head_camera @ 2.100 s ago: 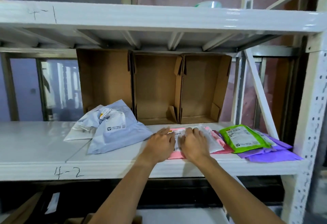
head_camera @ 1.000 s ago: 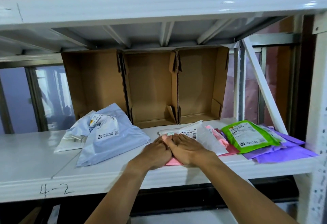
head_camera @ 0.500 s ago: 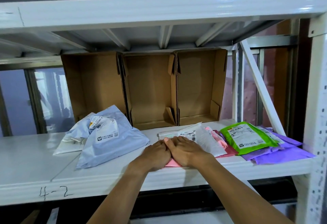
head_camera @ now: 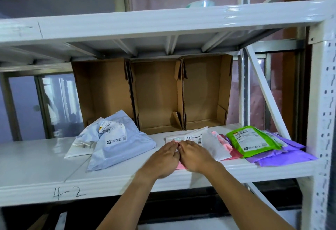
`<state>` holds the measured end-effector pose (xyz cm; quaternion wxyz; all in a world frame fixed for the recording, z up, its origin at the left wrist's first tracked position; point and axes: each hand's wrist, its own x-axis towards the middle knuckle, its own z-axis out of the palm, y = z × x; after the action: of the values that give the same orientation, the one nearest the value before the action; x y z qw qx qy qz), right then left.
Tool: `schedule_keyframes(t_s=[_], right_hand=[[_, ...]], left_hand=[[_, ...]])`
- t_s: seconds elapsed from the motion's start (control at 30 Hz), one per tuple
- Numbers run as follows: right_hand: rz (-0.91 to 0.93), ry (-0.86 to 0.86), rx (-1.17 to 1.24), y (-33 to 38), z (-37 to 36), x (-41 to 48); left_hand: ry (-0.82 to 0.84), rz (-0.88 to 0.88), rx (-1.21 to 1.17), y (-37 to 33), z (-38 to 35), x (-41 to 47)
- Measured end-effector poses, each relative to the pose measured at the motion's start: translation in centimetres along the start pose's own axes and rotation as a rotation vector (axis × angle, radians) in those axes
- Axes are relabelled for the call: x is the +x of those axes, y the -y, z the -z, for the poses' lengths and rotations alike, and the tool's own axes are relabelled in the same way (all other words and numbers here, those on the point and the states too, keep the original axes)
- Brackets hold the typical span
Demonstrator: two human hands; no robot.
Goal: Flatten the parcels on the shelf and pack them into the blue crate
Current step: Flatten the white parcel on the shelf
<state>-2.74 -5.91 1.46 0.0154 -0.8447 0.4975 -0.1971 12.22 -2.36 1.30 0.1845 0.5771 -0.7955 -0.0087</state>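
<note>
White metal shelf (head_camera: 36,159) boards fill your view, with "4-2" written on the front edge. On the left of the shelf a puffy grey bag (head_camera: 120,146) lies on top of a white one (head_camera: 78,150). Brown cardboard boxes (head_camera: 158,95) stand open at the back.

Next come your two hands, side by side and touching, near the front edge. Your left hand (head_camera: 161,159) lies flat with straight fingers. It grips nothing and presses down on the pink parcel (head_camera: 181,166). Your right hand (head_camera: 195,157) does the same, flat and open on top of that parcel. The parcel is under both palms, so only a small pink corner peeks out between your wrists. A white bag (head_camera: 214,146) with a label lies just to the right of your right hand. Farther right, a green bag (head_camera: 252,139) lies on some purple bags (head_camera: 283,157).

I think you are squashing the pink parcel flat. To do it well, push down with your whole palms and slide them apart toward the ends. That way the air goes out and no bumps are left. Take care not to crease the white bag under your hand. The blue crate is not in sight.
</note>
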Motion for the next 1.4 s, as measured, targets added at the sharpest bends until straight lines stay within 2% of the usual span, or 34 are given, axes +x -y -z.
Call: schedule_keyframes(t_s=[0.23,0.37,0.9,1.1,1.17,1.3,1.4], right_hand=[[0.096,0.18,-0.205,-0.2,0.1,0.7],[0.131,0.211,-0.315,0.1,0.6,0.5],[0.076,0.254,-0.246,0.1,0.7,1.1],[0.041,0.252,-0.189,0.1,0.9,1.0],[0.044,0.223,-0.197,0.0,0.7,0.8],[0.058,0.151,-0.214,-0.1,0.4,0.1],[0.063,0.069,-0.189,-0.1,0.0,-0.2]], left_hand=[[0.139,0.042,-0.028,-0.4,0.8,-0.2],[0.186,0.086,-0.044,-0.5,1.2,-0.6],[0.135,0.131,-0.12,-1.3,2.0,-0.5],[0.138,0.202,-0.148,-1.2,3.0,0.7],[0.07,0.191,-0.116,-1.3,2.7,1.3],[-0.227,0.219,-0.01,-1.5,0.5,1.8],[-0.305,0.168,0.017,-1.1,-0.5,1.9]])
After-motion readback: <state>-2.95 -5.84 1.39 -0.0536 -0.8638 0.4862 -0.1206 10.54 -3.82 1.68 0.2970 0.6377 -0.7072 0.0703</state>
